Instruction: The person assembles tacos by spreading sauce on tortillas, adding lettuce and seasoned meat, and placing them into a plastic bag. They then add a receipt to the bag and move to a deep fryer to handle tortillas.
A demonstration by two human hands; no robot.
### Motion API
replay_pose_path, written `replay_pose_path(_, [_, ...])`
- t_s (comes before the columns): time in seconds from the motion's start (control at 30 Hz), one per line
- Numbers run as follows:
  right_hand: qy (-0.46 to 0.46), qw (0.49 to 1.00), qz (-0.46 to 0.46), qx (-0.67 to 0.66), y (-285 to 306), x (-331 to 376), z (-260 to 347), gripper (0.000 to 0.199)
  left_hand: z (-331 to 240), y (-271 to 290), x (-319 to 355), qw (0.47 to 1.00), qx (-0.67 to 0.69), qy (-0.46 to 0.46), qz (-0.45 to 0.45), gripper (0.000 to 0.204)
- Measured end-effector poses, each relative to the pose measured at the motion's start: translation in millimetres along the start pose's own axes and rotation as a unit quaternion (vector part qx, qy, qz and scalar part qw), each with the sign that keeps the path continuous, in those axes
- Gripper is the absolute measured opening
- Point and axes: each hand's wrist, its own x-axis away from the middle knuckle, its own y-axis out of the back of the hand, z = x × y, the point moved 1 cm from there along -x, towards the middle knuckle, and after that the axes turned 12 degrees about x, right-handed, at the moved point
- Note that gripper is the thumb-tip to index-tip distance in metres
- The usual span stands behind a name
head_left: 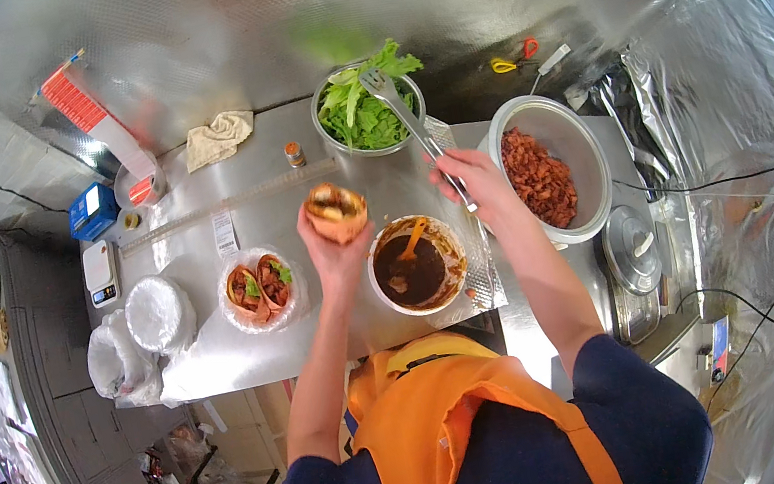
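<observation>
My left hand (336,255) is closed around a split bun (335,207), held above the counter with its opening upward and dark sauce showing inside. In my right hand (476,177) is a pair of metal tongs (410,120), pointing away from me. Their tips lie over the leafy green lettuce (365,116) in a metal bowl (327,135) at the back; I cannot tell whether they grip a leaf. Between my forearms stands a tub (379,289) of dark brown sauce, with an orange spatula (415,239) in it.
A large pot (598,170) of chopped cooked meat (537,180) stands right of my right hand. Left of my left hand, a plastic-lined bowl (300,301) holds filled buns (258,288). Farther left are bagged bowls (160,314) and a scale (101,272). A cloth (219,139) lies behind.
</observation>
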Motion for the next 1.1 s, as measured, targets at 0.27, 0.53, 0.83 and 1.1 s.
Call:
replay_pose_path(0.27, [0.022, 0.997, 0.052, 0.053, -45, 135, -37, 0.026, -38, -40, -45, 0.978, -0.068, -0.182, 0.072, 0.110])
replay_pose_path(0.53, [0.191, 0.886, -0.036, 0.420, -28, 155, -15, 0.020, -55, -18, -41, 0.963, -0.055, -0.169, 0.202, 0.112])
replay_pose_path(0.83, [0.045, 0.926, 0.054, 0.371, -26, 165, 27, 0.023, -41, -19, -33, 0.964, -0.025, -0.181, 0.193, 0.104])
replay_pose_path(1.1, [0.020, 0.918, 0.062, 0.391, 3, 177, 63, 0.024, -30, -40, -26, 0.970, 0.004, -0.101, 0.219, 0.104])
